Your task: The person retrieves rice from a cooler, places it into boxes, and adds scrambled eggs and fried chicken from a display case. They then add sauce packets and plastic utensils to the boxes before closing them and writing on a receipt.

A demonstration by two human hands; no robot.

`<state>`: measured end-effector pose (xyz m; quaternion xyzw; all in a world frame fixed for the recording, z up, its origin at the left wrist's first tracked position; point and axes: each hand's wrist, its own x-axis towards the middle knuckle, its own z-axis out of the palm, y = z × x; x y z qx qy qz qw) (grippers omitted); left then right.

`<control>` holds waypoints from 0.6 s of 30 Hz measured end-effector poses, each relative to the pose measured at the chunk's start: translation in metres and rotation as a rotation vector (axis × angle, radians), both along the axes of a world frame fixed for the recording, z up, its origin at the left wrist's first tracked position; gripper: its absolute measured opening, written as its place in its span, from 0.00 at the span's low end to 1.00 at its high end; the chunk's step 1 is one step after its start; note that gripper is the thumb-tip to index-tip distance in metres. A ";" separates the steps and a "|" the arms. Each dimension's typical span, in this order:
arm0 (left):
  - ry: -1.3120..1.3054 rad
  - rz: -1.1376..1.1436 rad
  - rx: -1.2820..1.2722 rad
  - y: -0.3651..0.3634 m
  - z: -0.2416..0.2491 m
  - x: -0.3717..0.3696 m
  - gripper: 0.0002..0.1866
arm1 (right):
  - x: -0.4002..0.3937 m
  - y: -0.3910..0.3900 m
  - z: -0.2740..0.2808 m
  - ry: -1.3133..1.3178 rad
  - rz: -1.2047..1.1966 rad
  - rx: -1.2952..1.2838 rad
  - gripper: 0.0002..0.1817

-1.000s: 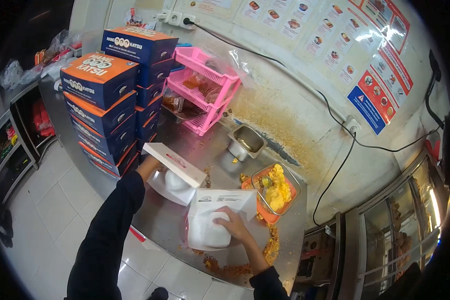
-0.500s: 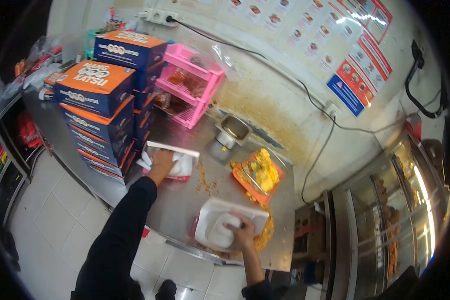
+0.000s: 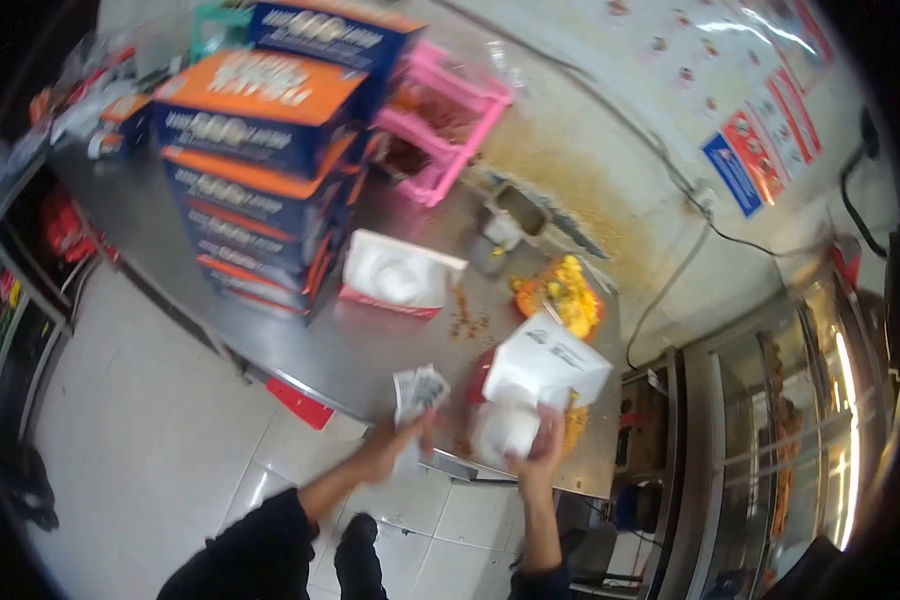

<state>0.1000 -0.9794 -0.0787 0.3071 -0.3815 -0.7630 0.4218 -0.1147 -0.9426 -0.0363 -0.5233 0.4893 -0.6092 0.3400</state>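
Holding printed slip (image 3: 420,386) w/ L hand (image 3: 394,446); R hand (image 3: 542,442) at wht bundle (image 3: 507,428).

Motion is blurring the left hand (image 3: 395,450) and smearing the print on the packet (image 3: 418,386) it is holding. The white bundle (image 3: 508,428) is hiding some of the right hand (image 3: 543,442)'s fingers. The near right box's lid (image 3: 550,362) is covering part of the orange tub (image 3: 597,313). At far left, stacked boxes (image 3: 255,110) are concealing part of the pink rack (image 3: 458,155). The view's near edge is cutting off both sleeves (image 3: 255,550).
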 end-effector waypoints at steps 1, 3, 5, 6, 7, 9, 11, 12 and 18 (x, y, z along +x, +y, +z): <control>0.067 -0.065 0.082 0.028 -0.025 0.007 0.19 | 0.017 0.019 -0.017 -0.010 0.123 0.052 0.37; 0.088 0.062 0.150 0.077 -0.052 0.022 0.22 | 0.055 0.051 -0.057 0.182 0.328 0.257 0.41; 0.051 0.260 0.316 0.125 -0.113 0.032 0.24 | 0.091 0.064 -0.094 0.450 0.583 0.491 0.43; 0.083 0.267 0.484 0.150 -0.168 0.040 0.24 | 0.106 0.059 -0.115 0.511 0.750 0.576 0.43; 0.140 0.391 0.587 0.161 -0.182 0.052 0.23 | 0.117 0.051 -0.138 0.246 0.868 0.799 0.43; 0.152 0.489 0.792 0.193 -0.246 0.065 0.21 | 0.112 0.018 -0.209 0.790 0.913 0.467 0.38; 0.226 0.680 0.894 0.211 -0.303 0.067 0.21 | 0.082 -0.039 -0.287 0.897 0.673 0.241 0.28; 0.330 0.805 0.913 0.215 -0.325 0.066 0.21 | 0.075 -0.072 -0.311 0.755 0.491 0.350 0.24; 0.523 0.956 0.958 0.217 -0.381 0.075 0.27 | 0.038 -0.246 -0.370 1.309 -0.306 -0.349 0.29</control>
